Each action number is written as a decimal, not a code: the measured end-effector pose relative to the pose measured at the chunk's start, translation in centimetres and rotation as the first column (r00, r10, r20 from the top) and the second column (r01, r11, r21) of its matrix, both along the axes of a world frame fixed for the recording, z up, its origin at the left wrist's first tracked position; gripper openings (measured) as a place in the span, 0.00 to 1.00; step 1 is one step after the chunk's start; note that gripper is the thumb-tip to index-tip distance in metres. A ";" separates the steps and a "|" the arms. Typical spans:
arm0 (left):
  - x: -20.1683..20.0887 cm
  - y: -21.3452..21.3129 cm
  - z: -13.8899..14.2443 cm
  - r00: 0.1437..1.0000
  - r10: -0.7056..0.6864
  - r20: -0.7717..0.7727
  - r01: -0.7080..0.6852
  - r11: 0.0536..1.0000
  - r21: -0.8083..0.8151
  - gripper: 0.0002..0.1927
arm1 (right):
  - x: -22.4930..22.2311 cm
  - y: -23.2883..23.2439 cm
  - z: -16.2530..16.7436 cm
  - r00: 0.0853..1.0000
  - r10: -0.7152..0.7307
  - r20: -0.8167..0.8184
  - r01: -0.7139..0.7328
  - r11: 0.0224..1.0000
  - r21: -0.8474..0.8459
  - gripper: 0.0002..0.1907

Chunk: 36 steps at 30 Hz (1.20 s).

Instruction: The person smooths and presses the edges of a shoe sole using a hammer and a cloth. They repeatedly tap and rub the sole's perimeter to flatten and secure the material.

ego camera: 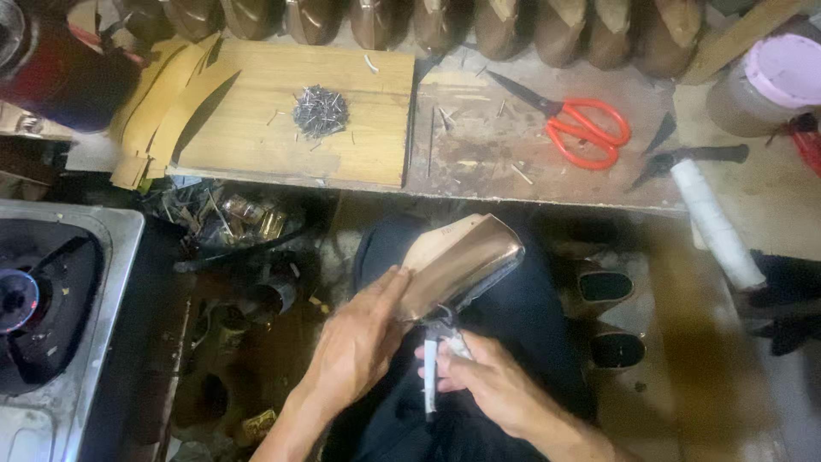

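Observation:
My left hand (355,342) grips the side of a shoe last covered in shiny tan leather (457,261), held over my lap with the sole side up. My right hand (483,376) is closed around the handles of metal pincers (434,364), whose jaws meet the near end of the leather. On the workbench beyond lies a pile of small nails (321,111) on a wooden board (248,137). Orange-handled scissors (581,127) rest farther right.
A row of brown lasted shoes (530,30) lines the bench's far edge. Tan leather strips (162,107) lie at left, and a gas stove (47,299) sits at lower left. A knife (693,158), a white roll (714,224) and a pink-lidded jar (765,85) sit at right. Shoes (603,291) rest on the floor.

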<state>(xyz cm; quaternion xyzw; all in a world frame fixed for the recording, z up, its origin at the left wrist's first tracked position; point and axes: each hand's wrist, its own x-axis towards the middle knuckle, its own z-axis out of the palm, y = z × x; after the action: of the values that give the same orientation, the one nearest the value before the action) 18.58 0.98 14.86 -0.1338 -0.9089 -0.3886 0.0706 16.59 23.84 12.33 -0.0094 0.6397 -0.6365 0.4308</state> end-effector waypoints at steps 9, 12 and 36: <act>0.2 0.3 0.4 0.992 0.037 0.123 -0.030 0.998 -0.056 0.37 | -0.1 -0.6 2.3 0.637 0.286 -0.716 -0.017 0.934 0.357 0.11; -0.6 -0.4 0.3 0.940 0.050 0.337 -0.083 0.993 0.083 0.35 | -0.9 -0.9 1.5 0.583 0.265 -0.768 0.000 0.945 0.326 0.09; -2.5 1.9 0.3 0.993 0.070 0.098 -0.070 0.998 -0.009 0.21 | -2.6 0.2 3.3 0.601 0.512 -0.614 -0.044 0.788 0.614 0.09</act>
<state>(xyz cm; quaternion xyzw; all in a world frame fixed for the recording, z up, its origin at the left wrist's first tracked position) 16.09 2.89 15.17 -0.0828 -0.9166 -0.3893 0.0391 14.02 24.06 15.66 -0.2560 0.8999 -0.2862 0.2068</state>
